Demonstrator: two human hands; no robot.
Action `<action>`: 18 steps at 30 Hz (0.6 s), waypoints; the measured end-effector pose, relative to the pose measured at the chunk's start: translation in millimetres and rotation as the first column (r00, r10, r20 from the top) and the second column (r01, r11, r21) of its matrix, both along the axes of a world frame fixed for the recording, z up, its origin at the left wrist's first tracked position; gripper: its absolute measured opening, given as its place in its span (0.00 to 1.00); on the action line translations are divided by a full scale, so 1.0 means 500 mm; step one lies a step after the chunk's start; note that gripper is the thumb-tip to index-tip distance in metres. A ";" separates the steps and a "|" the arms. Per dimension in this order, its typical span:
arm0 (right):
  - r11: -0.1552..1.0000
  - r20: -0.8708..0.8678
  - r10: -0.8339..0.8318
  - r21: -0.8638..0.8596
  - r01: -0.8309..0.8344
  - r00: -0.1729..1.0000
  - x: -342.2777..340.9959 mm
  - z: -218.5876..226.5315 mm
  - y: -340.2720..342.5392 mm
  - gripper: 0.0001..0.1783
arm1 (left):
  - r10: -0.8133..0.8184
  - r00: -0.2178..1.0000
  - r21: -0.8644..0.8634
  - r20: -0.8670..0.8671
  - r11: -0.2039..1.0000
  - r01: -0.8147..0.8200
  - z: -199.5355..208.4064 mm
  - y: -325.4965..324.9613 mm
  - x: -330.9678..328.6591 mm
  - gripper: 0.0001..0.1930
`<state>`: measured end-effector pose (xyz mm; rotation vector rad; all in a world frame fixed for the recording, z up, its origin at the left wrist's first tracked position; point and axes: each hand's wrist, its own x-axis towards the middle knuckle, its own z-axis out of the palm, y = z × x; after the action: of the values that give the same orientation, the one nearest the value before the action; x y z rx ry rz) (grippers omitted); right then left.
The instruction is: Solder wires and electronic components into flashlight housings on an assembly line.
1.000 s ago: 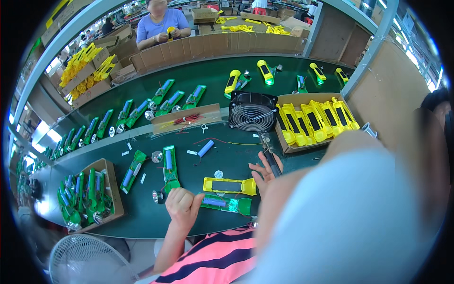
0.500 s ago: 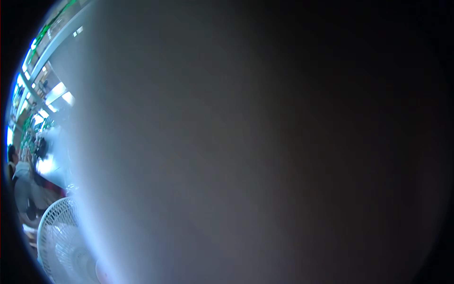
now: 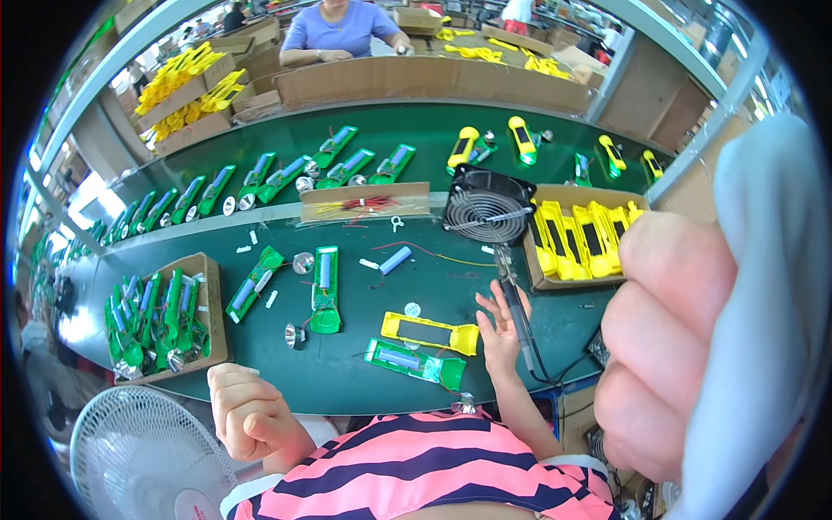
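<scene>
My left hand [image 3: 251,414] is raised at the table's front edge, fingers curled in, with nothing visible in it. My right hand [image 3: 498,334] is open, fingers apart, beside a dark pen-like tool with a cable, resembling a soldering iron [image 3: 518,321]. Between my hands lie a yellow plastic housing [image 3: 429,333] with a black panel and, below it, a green housing [image 3: 416,364] with a blue cylindrical battery. A small reflector [image 3: 464,402] hangs by wires near my shirt. Another person's fist [image 3: 667,338] with pale blue cloth [image 3: 763,260] looms very close at right.
A box of green housings [image 3: 217,303] stands left, a box of yellow housings [image 3: 537,260] right. Near the latter sits a black fan [image 3: 488,208]. More green units line the far belt [image 3: 416,147]. A white fan [image 3: 143,451] stands lower left. A co-worker [image 3: 342,35] sits opposite.
A blurred grey covering that hid nearly the whole view has moved off. The table, my hands and the other person's fist with cloth at right now show.
</scene>
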<state>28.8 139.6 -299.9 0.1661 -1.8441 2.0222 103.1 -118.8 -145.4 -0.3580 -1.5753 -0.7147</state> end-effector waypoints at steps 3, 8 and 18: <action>1.000 0.016 -0.005 -0.003 0.005 1.000 0.000 -0.001 0.006 0.36 | -0.020 1.000 0.008 -0.012 1.000 0.020 -0.004 0.005 -0.005 0.23; 1.000 0.041 -0.004 0.013 0.003 0.999 -0.001 0.003 0.007 0.36 | -0.033 0.998 -0.005 -0.046 0.999 0.033 -0.010 0.000 -0.011 0.22; 0.995 0.020 -0.011 0.098 0.009 1.000 0.009 0.007 0.011 0.34 | -0.107 0.990 -0.023 0.095 0.994 0.110 -0.029 0.003 -0.004 0.22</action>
<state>33.4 145.1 -296.3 0.1638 -1.9545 1.9348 101.1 -117.3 -160.0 -0.4392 -1.6656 -0.8031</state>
